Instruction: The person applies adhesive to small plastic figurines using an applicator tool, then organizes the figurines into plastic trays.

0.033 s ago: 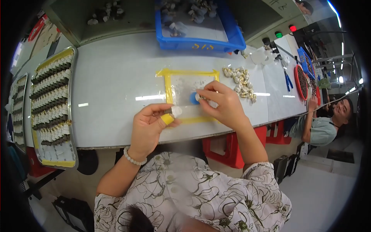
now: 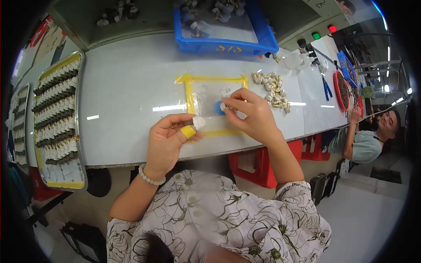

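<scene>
My left hand (image 2: 168, 139), with yellow tape round its thumb and a bead bracelet at the wrist, pinches a small part with a white cap (image 2: 198, 122) and a dark end. Facing it, my right hand (image 2: 252, 115) has its thumb and fingers closed on a small whitish piece (image 2: 223, 106); they cover most of it. That piece is right at a round blue spot (image 2: 217, 108) on a clear sheet (image 2: 206, 94) framed with yellow tape. Right of the sheet lies a heap of small white-and-gold pieces (image 2: 272, 89).
At the left, a metal tray (image 2: 82, 144) holds rows of white-and-dark parts; another tray (image 2: 27, 92) stands beyond it. A blue bin (image 2: 210, 45) sits at the back. Blue-handled pliers (image 2: 327, 90) and a red basket (image 2: 337, 94) are to the right. A co-worker (image 2: 364, 142) sits there.
The whole picture has shifted slightly upward. The white-capped part in my left hand is turned a little; my right hand stays at the blue spot.
</scene>
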A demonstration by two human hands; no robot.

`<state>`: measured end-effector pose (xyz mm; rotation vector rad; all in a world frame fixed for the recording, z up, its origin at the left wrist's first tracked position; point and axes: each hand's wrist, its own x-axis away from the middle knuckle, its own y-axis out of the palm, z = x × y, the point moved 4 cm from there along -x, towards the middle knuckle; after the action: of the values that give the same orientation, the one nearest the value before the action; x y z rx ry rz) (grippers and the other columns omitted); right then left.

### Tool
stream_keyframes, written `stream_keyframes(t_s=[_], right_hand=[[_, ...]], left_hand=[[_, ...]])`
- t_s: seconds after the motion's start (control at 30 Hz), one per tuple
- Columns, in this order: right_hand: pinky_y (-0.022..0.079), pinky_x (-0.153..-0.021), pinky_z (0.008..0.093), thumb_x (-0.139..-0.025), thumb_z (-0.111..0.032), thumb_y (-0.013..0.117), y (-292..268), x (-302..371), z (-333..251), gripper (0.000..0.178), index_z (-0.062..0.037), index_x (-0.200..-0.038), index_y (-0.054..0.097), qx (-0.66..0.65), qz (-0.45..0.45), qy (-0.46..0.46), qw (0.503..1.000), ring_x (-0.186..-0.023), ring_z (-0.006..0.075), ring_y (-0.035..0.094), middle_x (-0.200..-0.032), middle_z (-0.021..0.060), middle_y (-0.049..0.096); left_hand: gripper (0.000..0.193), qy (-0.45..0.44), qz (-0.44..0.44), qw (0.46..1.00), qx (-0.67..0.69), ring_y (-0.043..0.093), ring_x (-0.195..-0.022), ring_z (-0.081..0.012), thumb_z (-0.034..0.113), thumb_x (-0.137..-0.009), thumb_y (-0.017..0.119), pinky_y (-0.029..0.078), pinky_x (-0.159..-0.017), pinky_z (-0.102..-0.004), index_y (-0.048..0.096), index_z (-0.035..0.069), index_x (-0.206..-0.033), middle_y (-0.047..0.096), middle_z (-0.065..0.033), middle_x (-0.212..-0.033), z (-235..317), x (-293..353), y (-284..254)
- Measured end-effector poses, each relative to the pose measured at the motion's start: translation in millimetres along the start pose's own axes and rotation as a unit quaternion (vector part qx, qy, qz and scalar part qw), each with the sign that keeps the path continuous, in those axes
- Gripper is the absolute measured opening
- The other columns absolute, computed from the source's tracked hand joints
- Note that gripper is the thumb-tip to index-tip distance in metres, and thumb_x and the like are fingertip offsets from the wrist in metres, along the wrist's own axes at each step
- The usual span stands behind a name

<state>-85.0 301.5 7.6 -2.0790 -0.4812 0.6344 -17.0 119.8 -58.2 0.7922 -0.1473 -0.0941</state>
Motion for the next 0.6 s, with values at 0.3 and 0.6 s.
stream_keyframes(t_s=[0.3, 0.6], right_hand=[[0.047, -0.059, 0.0262, -0.07, -0.001, 0.067, -4.2, -2.6, 6.6, 0.023, -0.0018, -0.093, 0.067, -0.038, 0.048, 0.01, 0.998, -0.069, 0.0165, 0.059, -0.084, 0.008, 0.059], [0.046, -0.061, 0.0245, -0.071, 0.001, 0.066, -0.7, 5.0, 5.6, 0.026, -0.0016, -0.097, 0.067, -0.09, 0.053, 0.023, 0.994, -0.068, 0.0145, 0.057, -0.085, 0.0074, 0.06]], left_hand=[[0.025, -0.007, -0.002, 1.0, -0.001, 0.064, -0.085, -0.0228, -0.002, -0.086, 0.055, 0.054, -0.077, -0.0324, 0.053, -0.007, -0.11, 0.06, -0.0145, -0.099, -0.8, -4.5, -2.1], [0.024, -0.001, 0.003, 1.0, -0.021, 0.065, -0.081, -0.0236, 0.0, -0.086, 0.056, 0.055, -0.073, -0.0323, 0.053, -0.005, -0.108, 0.062, -0.0162, -0.096, -3.8, -2.8, -3.2]])
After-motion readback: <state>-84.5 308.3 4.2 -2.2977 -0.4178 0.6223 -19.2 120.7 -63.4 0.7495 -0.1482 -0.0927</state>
